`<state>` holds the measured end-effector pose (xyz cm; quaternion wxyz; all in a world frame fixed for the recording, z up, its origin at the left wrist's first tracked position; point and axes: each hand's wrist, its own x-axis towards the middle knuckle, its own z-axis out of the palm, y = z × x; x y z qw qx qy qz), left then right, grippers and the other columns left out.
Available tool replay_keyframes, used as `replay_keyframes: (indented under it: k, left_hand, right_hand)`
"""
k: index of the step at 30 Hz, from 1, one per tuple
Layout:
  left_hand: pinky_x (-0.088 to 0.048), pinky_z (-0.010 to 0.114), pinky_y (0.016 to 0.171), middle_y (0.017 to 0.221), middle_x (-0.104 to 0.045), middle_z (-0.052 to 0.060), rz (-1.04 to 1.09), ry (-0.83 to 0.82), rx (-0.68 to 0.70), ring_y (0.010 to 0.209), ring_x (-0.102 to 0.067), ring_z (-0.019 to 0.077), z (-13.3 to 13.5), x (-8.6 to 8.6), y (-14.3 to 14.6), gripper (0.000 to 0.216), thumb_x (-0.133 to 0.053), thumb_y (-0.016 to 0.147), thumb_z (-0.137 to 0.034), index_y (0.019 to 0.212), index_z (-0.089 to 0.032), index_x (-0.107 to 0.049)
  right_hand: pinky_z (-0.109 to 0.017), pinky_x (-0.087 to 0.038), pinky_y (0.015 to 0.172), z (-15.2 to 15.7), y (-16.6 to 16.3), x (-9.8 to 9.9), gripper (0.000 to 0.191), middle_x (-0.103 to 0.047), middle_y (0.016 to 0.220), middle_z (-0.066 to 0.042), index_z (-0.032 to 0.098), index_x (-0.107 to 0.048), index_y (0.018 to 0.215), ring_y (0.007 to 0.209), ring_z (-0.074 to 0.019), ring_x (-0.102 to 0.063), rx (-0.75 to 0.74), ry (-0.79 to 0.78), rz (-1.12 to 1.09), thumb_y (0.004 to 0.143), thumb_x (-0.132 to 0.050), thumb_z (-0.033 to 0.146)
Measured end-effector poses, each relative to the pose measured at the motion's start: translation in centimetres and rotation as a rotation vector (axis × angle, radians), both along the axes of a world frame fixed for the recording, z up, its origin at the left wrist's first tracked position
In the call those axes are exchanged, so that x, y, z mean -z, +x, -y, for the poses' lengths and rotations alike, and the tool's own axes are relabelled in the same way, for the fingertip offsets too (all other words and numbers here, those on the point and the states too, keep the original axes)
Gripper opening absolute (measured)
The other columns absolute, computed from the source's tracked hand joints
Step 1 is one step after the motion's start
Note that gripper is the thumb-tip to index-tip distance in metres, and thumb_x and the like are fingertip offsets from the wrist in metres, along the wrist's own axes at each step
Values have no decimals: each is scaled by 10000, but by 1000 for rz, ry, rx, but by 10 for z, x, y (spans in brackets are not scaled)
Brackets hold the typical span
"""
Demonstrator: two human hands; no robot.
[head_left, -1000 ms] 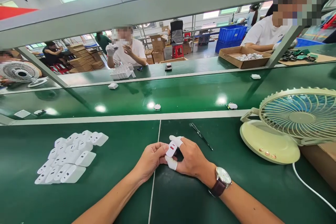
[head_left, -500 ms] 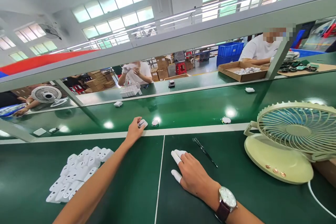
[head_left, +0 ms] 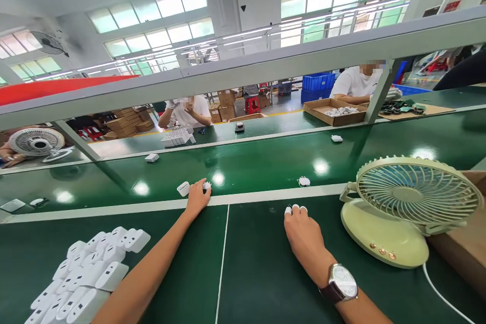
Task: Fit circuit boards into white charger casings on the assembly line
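My left hand point(head_left: 197, 198) reaches over the belt's near edge, fingers closed on a small white part with a circuit board point(head_left: 207, 186). Just left of these fingers a white plastic housing point(head_left: 183, 189) lies on the green belt point(head_left: 250, 162). My right hand point(head_left: 306, 233), with white finger cots on its fingertips and a watch at the wrist, is curled down on the bench over black tweezers point(head_left: 290, 207). Only a bit of the tweezers shows by the fingertips. Another white part on a board point(head_left: 304, 181) lies on the belt ahead of that hand.
A pile of white plastic housings point(head_left: 87, 273) covers the bench at left, beside my forearm. A pale green fan point(head_left: 410, 202) stands at right, with its cable point(head_left: 436, 291). A metal beam point(head_left: 243, 68) crosses overhead. Co-workers sit across the belt near a cardboard tray point(head_left: 334, 119).
My left hand has let go of the white housing and moved to the circuit board part. My right hand went forward and right, from lying flat to closing over the tweezers.
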<state>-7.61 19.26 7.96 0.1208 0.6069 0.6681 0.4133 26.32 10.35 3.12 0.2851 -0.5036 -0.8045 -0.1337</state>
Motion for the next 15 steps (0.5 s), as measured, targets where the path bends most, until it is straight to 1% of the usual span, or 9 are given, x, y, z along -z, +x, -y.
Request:
replay_keyframes:
  k: [2,3,5,7,8,9,11,13,15]
  left_hand:
    - [-422,569,1092,1107,-723,165,12,8,68,1141,-622,386,7,-4,14,328,-669,778,-236,1100,-175,-677]
    - [-457,540,1061,1106,-728,162,17,12,125,1102,-642,367,16,-5,23,352,-669,788,-243,1133,-174,-683]
    - [-524,464,988,1106,-744,144,24,16,267,1021,-682,320,45,-4,43,409,-697,793,-258,1196,-189,-697]
    - [-546,388,971,1102,-766,102,22,11,405,1000,-704,279,82,0,63,454,-771,748,-239,1199,-242,-727]
    - [-549,374,972,1088,-774,92,16,4,498,1001,-709,273,99,2,71,487,-785,735,-208,1217,-259,-733]
    - [-547,384,984,1105,-772,104,11,-2,610,1025,-706,281,115,4,77,524,-773,750,-176,1265,-253,-718]
    - [-534,405,1029,1214,-749,125,-2,-24,749,1130,-689,304,138,4,80,591,-790,772,-176,1347,-258,-680]
    - [-509,424,1083,1351,-694,129,-25,-20,762,1247,-647,326,151,-2,66,642,-836,780,-250,1392,-286,-650]
    - [-495,431,1101,1386,-678,121,-83,25,646,1277,-634,334,159,-12,36,625,-853,784,-314,1378,-306,-659]
  right_hand:
    - [-411,-539,644,-3,4,-5,251,-639,880,-193,132,-636,1169,825,-328,-622,1,2,15,923,-639,179]
    - [-425,-545,674,-3,4,-7,255,-645,899,-194,135,-638,1178,844,-332,-624,-13,2,23,925,-632,170]
    - [-448,-555,752,-3,-2,-11,280,-660,968,-185,154,-642,1209,894,-329,-629,-68,3,35,930,-616,156]
    - [-457,-557,831,-1,-11,-14,316,-669,1059,-170,173,-650,1227,957,-319,-632,-175,4,52,919,-600,123]
    - [-457,-558,860,2,-16,-15,336,-671,1096,-163,176,-657,1222,983,-314,-633,-248,6,63,904,-587,95]
    - [-456,-561,878,5,-21,-15,357,-673,1118,-157,175,-665,1213,1001,-309,-635,-328,8,70,886,-569,66]
    - [-449,-577,872,12,-30,-18,387,-685,1103,-143,173,-670,1204,990,-297,-646,-483,1,62,869,-530,38]
    - [-444,-591,872,19,-35,-23,385,-695,1085,-131,176,-652,1242,992,-291,-656,-583,-41,32,903,-513,61]
    - [-449,-590,911,27,-39,-29,397,-694,1136,-133,174,-617,1308,1047,-295,-654,-646,-114,19,926,-537,100]
